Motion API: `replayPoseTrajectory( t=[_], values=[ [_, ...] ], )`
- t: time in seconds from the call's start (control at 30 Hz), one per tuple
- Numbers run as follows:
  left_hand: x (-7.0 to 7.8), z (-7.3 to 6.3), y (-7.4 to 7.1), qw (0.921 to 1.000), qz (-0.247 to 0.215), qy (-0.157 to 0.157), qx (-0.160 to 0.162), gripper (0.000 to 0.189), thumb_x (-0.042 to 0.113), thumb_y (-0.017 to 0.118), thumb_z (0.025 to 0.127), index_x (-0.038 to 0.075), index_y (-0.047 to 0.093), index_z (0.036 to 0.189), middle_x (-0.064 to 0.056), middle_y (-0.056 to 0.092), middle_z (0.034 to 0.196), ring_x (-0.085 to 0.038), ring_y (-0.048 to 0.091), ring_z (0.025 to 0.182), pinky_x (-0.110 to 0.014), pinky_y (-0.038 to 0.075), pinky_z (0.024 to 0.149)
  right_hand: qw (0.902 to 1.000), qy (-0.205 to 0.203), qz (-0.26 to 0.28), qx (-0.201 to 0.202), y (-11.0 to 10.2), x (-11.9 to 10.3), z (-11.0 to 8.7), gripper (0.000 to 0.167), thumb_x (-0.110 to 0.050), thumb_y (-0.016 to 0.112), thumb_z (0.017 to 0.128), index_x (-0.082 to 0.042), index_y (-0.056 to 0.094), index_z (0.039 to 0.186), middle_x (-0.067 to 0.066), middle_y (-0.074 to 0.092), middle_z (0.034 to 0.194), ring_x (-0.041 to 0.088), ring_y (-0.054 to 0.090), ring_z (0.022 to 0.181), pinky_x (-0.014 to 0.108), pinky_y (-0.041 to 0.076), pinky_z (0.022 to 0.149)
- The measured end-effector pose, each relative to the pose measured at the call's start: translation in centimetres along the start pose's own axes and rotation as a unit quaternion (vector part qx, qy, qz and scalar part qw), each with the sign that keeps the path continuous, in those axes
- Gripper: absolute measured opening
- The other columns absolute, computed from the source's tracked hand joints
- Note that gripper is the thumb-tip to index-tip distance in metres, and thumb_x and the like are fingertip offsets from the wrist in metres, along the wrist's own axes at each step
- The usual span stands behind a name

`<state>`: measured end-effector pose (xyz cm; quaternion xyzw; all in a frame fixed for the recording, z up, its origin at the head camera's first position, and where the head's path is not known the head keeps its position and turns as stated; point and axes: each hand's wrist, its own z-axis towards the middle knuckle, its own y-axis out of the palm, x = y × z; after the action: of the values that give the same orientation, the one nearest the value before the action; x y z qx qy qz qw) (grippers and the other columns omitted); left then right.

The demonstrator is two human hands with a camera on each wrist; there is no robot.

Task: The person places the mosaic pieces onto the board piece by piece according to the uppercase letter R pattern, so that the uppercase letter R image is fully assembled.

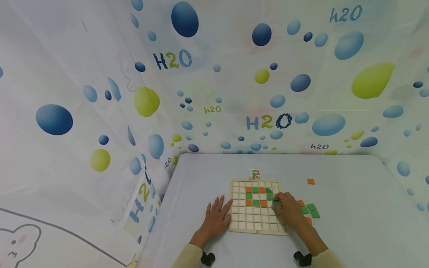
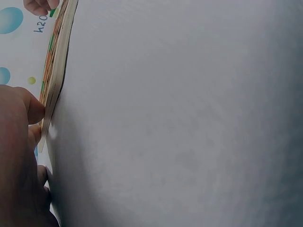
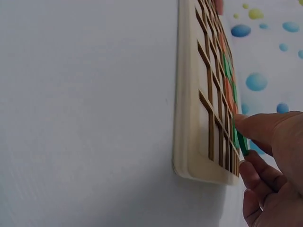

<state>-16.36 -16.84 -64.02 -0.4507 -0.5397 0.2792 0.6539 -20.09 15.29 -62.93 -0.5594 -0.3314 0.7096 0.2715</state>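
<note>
A wooden grid board (image 1: 241, 219) lies on the white table, with orange and green square tiles set in several of its cells. My right hand (image 1: 287, 210) is over the board's right side and pinches a green tile (image 3: 242, 143) between thumb and fingers, as the right wrist view shows. That tile is tilted at the grid; whether it touches a cell I cannot tell. My left hand (image 1: 216, 217) lies flat with spread fingers, its fingertips touching the board's left edge. In the left wrist view the thumb (image 2: 34, 109) rests against the board's side.
Loose green tiles (image 1: 315, 214) and orange tiles lie right of the board, partly behind the right hand. One orange tile (image 1: 311, 181) sits farther back. A small pattern card (image 1: 256, 174) is behind the board. Patterned white sheeting (image 1: 234, 93) rises behind the table.
</note>
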Motion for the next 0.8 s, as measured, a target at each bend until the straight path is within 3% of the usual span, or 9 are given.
replayPoseTrajectory(
  t=[0.17,0.43,0.8],
  values=[
    [0.0,0.0,0.1,1.0000,0.004,0.002,0.002,0.057,0.029,0.043,0.107,0.021,0.042,0.163,-0.018,0.030,0.172,-0.044,0.024,0.159,-0.071,0.017,0.122,0.9998,-0.017,-0.011,-0.007,1.1,-0.2,-0.3,0.016,-0.013,0.082,0.091,-0.015,0.069,0.100,0.007,0.063,0.106,0.023,0.061,0.093,0.043,0.046,0.076],
    [0.0,0.0,0.1,1.0000,0.000,-0.003,-0.002,0.057,0.030,0.041,0.107,0.021,0.041,0.164,-0.016,0.028,0.173,-0.042,0.022,0.161,-0.070,0.016,0.123,0.9985,-0.041,-0.036,0.008,1.9,0.2,-0.3,0.016,-0.015,0.083,0.091,-0.017,0.069,0.100,0.002,0.062,0.103,0.016,0.056,0.089,0.036,0.040,0.073],
    [0.0,0.2,0.2,0.9999,0.004,-0.007,-0.008,0.057,0.031,0.040,0.108,0.022,0.039,0.165,-0.015,0.026,0.174,-0.041,0.021,0.161,-0.070,0.015,0.123,0.9978,-0.040,-0.045,0.028,1.5,-0.5,-0.2,0.014,-0.018,0.083,0.092,-0.018,0.071,0.099,0.003,0.068,0.107,0.022,0.064,0.093,0.047,0.043,0.076]
  ],
)
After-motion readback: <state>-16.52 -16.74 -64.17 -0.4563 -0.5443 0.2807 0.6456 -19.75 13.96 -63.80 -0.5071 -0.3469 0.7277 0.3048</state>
